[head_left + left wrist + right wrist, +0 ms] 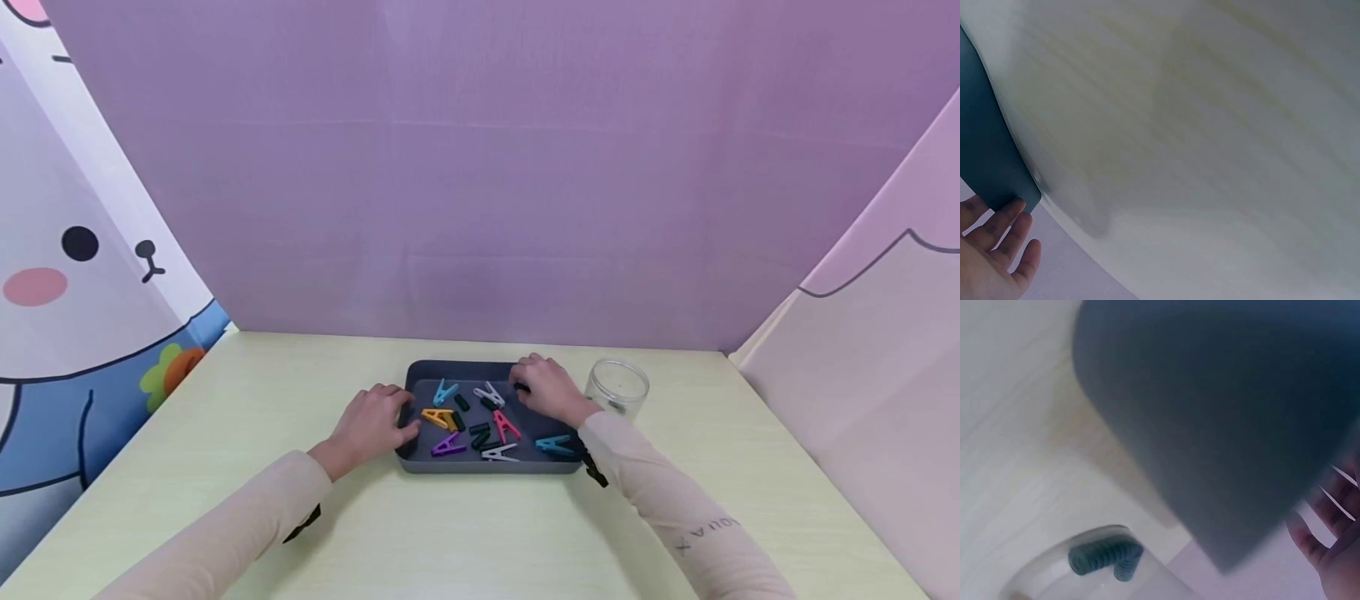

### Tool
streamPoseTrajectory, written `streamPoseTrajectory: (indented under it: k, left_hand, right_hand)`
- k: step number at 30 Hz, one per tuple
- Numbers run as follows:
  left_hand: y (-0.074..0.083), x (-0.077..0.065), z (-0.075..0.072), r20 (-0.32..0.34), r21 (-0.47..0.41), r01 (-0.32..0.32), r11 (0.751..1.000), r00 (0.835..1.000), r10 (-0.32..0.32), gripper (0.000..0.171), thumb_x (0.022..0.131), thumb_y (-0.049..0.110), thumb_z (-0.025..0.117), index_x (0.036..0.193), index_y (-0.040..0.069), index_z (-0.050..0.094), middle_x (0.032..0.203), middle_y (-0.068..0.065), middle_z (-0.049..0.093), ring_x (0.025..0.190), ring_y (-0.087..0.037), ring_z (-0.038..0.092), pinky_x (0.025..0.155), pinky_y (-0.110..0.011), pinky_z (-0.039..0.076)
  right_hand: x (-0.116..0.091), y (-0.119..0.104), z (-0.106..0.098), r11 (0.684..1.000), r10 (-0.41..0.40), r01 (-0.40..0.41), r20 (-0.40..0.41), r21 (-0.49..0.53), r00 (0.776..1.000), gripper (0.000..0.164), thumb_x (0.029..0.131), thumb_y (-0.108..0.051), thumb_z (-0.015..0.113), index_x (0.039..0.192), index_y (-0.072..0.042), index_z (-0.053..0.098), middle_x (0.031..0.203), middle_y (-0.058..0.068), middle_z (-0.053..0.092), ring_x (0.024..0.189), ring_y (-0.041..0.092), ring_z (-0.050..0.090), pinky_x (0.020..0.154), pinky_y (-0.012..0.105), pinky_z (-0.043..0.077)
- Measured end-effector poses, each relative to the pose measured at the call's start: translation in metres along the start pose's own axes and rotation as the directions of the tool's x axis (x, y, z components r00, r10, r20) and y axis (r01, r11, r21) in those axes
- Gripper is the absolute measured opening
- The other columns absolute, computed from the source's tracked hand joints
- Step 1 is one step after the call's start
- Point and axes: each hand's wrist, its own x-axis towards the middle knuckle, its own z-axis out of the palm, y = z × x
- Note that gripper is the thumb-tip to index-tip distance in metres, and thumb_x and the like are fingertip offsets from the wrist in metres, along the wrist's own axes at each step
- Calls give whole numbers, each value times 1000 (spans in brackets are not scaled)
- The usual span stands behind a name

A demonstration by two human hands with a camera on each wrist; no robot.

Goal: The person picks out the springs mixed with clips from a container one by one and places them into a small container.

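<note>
A dark grey tray (491,468) holds colourful clothes pegs, such as a yellow peg (437,417), a purple peg (447,445) and a pink peg (506,426), among several dark green ridged cylinders (462,402). At its left side my left hand (372,423) grips the tray wall; its fingertips touch the tray (991,137) in the left wrist view. Over the back right part of the tray, my right hand (550,388) pinches a small dark piece, seemingly a ridged cylinder, mostly hidden by the fingers. The tray wall (1210,437) blocks those fingertips in the right wrist view.
A clear round jar (618,385) stands just right of the tray, partly behind the right forearm. Dark green ridged cylinders (1105,555) lie inside it. The pale table (300,375) meets a purple backdrop (480,208) behind, with printed panels at both sides.
</note>
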Motion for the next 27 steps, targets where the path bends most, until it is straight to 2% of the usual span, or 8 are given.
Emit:
streamPoseTrajectory:
  k: [12,13,19,20,27]
  left_hand:
    - [0,0,-1,9,4,0,1000,1000,0,45,77,42,64,107,8,65,108,-11,64,98,-27,59,80,-44,49]
    - [0,0,0,8,4,1,1000,1000,-1,45,77,42,64,107,8,65,108,-11,64,98,-27,59,80,-44,49]
    - [-1,0,0,8,-4,3,1000,1000,-3,45,77,42,64,107,8,65,108,-11,64,99,-28,59,80,-45,49]
    - [-1,0,0,7,-5,3,1000,1000,-3,45,77,42,64,107,8,65,108,-11,64,99,-28,59,80,-45,49]
    - [0,0,0,9,-7,4,1000,1000,-4,45,77,42,64,107,8,65,108,-11,64,98,-27,59,80,-44,49]
  right_hand:
    - [-9,6,-18,996,-8,14,-73,84,997,17,75,-7,70,92,-9,66,88,2,65,82,18,56,72,35,48]
    - [-10,6,-21,995,-2,9,-73,95,997,17,75,-6,70,91,-9,66,87,2,65,81,18,56,76,37,48]
    - [-15,9,-33,984,70,-63,-40,165,997,18,75,-6,69,93,-9,66,90,3,64,85,19,55,80,38,48]
    - [-15,11,-35,982,81,-74,-33,174,996,18,75,-6,68,93,-9,66,90,2,63,86,19,55,76,37,48]
    - [-23,19,-45,963,117,-107,-27,248,993,18,77,-4,66,94,-9,65,93,3,64,92,22,57,80,39,48]
